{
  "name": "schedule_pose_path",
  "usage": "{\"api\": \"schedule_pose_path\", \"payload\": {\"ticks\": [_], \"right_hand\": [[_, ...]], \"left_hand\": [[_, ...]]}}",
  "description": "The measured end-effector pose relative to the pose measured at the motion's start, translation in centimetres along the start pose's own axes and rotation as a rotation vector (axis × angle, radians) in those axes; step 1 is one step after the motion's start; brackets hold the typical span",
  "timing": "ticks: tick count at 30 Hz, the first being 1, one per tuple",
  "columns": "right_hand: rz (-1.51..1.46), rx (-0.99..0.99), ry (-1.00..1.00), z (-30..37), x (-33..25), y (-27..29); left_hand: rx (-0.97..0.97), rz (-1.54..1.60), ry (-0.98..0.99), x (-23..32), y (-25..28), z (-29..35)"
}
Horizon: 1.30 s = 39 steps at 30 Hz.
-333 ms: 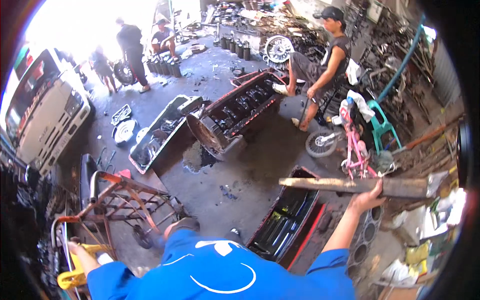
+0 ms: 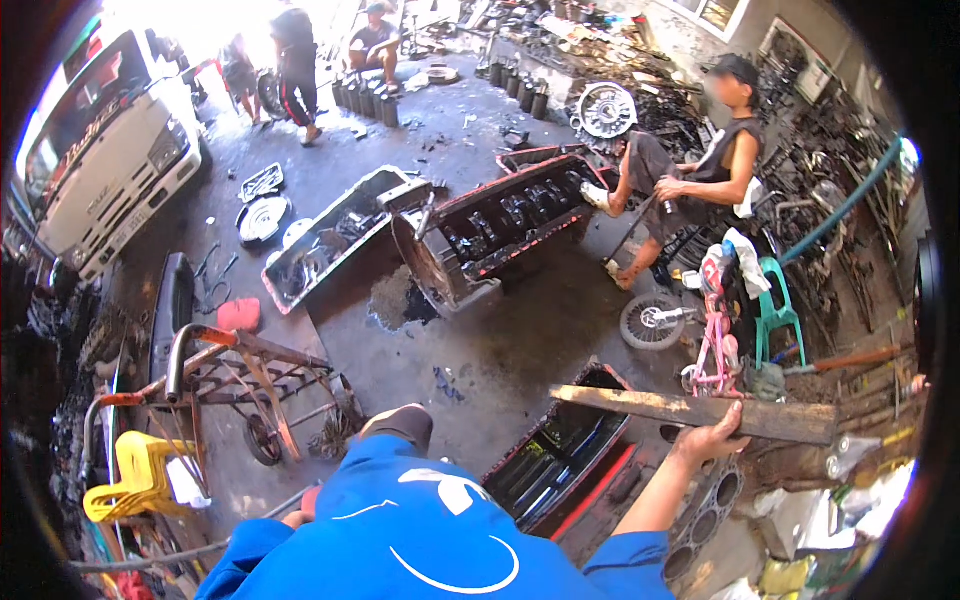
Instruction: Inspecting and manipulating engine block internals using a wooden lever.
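Observation:
My right hand (image 2: 712,437) is closed around a long, worn wooden plank (image 2: 790,421). The plank lies roughly level, its pale split end pointing left above a long dark metal trough (image 2: 570,450) with a red edge. Only a small part of my left hand (image 2: 297,519) shows, low beside my blue shirt, and its fingers are hidden. Close to it are a small red thing (image 2: 310,500) and a thin grey bar or hose (image 2: 215,546); whether the hand grips either cannot be made out.
An orange-framed trolley (image 2: 250,365) and yellow chair (image 2: 140,475) stand left. Ahead lie a large engine block (image 2: 480,230) and an oil pan (image 2: 330,240). A seated person (image 2: 725,160) rests a foot on the block. A pink bicycle (image 2: 712,350) and green chair (image 2: 775,315) stand right.
My left hand has moved from beside the trolley handle in toward my body. My right hand and the plank sit lower in view and slightly left. The whole view has shifted.

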State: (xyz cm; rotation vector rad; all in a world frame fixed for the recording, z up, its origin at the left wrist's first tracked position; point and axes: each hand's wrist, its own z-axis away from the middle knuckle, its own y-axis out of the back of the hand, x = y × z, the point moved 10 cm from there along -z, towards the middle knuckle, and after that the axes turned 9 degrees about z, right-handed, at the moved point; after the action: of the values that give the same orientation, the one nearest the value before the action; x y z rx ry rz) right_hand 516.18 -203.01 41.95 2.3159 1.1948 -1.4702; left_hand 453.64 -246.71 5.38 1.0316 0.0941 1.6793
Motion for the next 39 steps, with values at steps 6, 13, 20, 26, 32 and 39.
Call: {"api": "schedule_pose_path", "payload": {"ticks": [6,13,20,26,32,39], "right_hand": [[-0.163,-0.310,0.098,0.9,0.1,-17.1],[-0.225,-0.476,0.062,1.7,3.7,-34.0],[-0.234,-0.866,-0.093,4.6,12.1,-50.5],[-0.344,-0.996,-0.213,8.0,19.4,-59.4],[-0.518,-1.381,-0.155,11.2,22.2,-66.1],[-0.817,-1.460,-0.121,12.8,24.9,-67.6]], "left_hand": [[-0.542,-0.436,0.229,-4.7,-9.7,-6.8],[-0.249,-0.353,-0.158,7.6,-14.4,-22.0],[-0.297,-0.007,-0.187,29.3,-22.1,-22.7],[-0.114,0.250,-0.632,52.5,-20.7,-19.5],[0.271,0.679,-0.961,78.0,-10.8,-13.0],[0.222,0.696,-1.087,94.7,-16.0,-5.1]]}}
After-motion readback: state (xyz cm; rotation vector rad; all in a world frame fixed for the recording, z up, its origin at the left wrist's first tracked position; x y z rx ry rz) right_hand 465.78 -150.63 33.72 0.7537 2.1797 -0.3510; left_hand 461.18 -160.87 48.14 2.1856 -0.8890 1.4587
